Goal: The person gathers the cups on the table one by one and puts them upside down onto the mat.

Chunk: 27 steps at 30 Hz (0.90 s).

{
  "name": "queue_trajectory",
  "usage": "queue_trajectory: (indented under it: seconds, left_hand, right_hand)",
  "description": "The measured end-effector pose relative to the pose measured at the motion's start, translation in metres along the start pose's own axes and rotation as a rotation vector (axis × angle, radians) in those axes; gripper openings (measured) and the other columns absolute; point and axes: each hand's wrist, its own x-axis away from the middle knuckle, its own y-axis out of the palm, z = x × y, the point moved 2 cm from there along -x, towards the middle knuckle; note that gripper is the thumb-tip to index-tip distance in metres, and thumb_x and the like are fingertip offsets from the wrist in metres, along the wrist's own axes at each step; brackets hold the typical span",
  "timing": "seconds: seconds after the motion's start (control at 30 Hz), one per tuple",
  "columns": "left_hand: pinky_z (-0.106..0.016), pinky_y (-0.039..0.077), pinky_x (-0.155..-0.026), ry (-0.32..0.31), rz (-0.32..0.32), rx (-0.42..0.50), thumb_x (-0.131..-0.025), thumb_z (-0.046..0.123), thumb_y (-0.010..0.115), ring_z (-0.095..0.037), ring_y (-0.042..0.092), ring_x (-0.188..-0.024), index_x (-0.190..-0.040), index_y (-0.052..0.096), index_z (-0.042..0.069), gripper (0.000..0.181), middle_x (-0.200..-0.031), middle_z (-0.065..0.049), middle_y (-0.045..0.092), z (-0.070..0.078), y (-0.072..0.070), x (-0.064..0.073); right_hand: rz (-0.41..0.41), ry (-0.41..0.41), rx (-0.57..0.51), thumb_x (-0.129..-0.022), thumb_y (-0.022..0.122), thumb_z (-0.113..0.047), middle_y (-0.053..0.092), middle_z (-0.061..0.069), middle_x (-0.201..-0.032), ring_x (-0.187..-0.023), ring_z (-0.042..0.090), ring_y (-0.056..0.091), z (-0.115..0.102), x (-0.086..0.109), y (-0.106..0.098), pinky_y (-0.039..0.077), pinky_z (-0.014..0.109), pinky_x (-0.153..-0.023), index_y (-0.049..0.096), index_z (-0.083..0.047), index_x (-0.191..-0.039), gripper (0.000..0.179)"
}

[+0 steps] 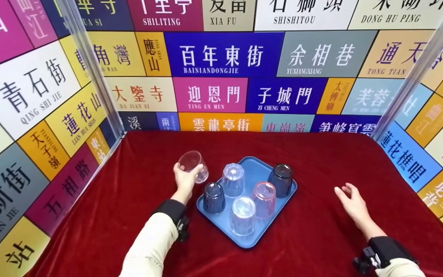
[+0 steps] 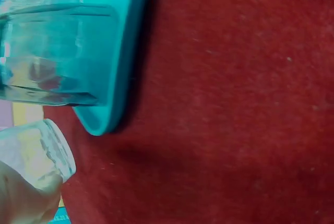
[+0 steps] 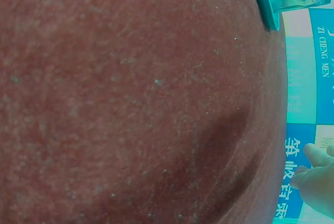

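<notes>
My left hand [image 1: 185,180] grips a clear glass [image 1: 191,158] off the tray's left side, thumb and fingers around its wall, the glass leaning. The left wrist view shows that glass [image 2: 36,145] with the thumb against it near one end. Beside it lies a blue tray [image 1: 250,164] bearing a small dark blue glass [image 1: 214,198], a clear faceted glass [image 1: 233,180], another clear glass [image 1: 243,217], a pinkish glass [image 1: 264,198] and a dark grey glass [image 1: 282,181]. Over the cloth right of the tray, my right hand [image 1: 353,202] hovers with loosely bent fingers, holding nothing.
Dark red cloth [image 1: 313,234] covers the table under the tray. Walls of colourful printed signs [image 1: 223,54] stand behind and on both sides. Transparent corner strips [image 1: 413,73] rise at the back corners.
</notes>
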Motion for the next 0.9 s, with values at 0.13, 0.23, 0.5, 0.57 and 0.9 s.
queue_trajectory:
  seconds: [0.13, 0.23, 0.5, 0.57, 0.9]
  left_hand:
    - [-0.042, 0.035, -0.101, -0.035, -0.049, 0.119, -0.073, 0.011, 0.073, -0.035, 0.041, -0.12, -0.138, 0.02, -0.003, 0.086, -0.132, -0.025, 0.035, 0.016, 0.006, 0.004]
    - [-0.044, 0.04, -0.097, -0.083, -0.094, 0.249, -0.076, 0.011, 0.071, -0.035, 0.043, -0.118, -0.14, 0.016, -0.001, 0.085, -0.134, -0.024, 0.032, 0.028, 0.012, 0.008]
    - [-0.042, 0.048, -0.089, -0.203, -0.132, 0.446, -0.082, 0.017, 0.066, -0.021, 0.055, -0.089, -0.141, 0.017, 0.004, 0.078, -0.124, -0.018, 0.043, 0.056, 0.03, 0.024]
    - [-0.042, 0.048, -0.088, -0.24, -0.152, 0.496, -0.085, 0.019, 0.064, -0.021, 0.054, -0.083, -0.142, 0.017, 0.004, 0.076, -0.119, -0.018, 0.044, 0.06, 0.035, 0.03]
    - [-0.045, 0.039, -0.098, -0.487, -0.338, 0.767, -0.089, 0.034, 0.056, -0.042, 0.037, -0.125, -0.143, 0.025, 0.005, 0.069, -0.14, -0.026, 0.031, 0.075, 0.059, 0.065]
  right_hand:
    - [0.006, -0.014, 0.004, -0.094, 0.039, -0.047, 0.023, 0.029, -0.144, -0.133, 0.043, 0.019, -0.002, 0.0, -0.002, 0.019, 0.054, -0.106, 0.007, 0.006, -0.143, 0.079]
    - [0.006, -0.017, 0.006, -0.093, 0.039, -0.047, 0.022, 0.029, -0.144, -0.133, 0.043, 0.018, -0.003, 0.0, -0.002, 0.019, 0.054, -0.106, 0.007, 0.006, -0.143, 0.079]
    - [0.018, -0.059, 0.001, -0.093, 0.042, -0.045, 0.022, 0.029, -0.145, -0.134, 0.042, 0.017, -0.017, 0.001, -0.001, 0.019, 0.054, -0.106, 0.009, 0.005, -0.143, 0.077]
    - [0.027, -0.086, -0.003, -0.094, 0.043, -0.043, 0.023, 0.028, -0.144, -0.134, 0.042, 0.018, -0.026, 0.0, 0.0, 0.019, 0.055, -0.105, 0.011, 0.005, -0.143, 0.076]
    - [0.055, -0.302, -0.013, -0.091, 0.054, -0.035, 0.033, 0.025, -0.141, -0.132, 0.039, 0.026, -0.093, -0.003, 0.021, 0.022, 0.054, -0.105, 0.025, 0.004, -0.14, 0.069]
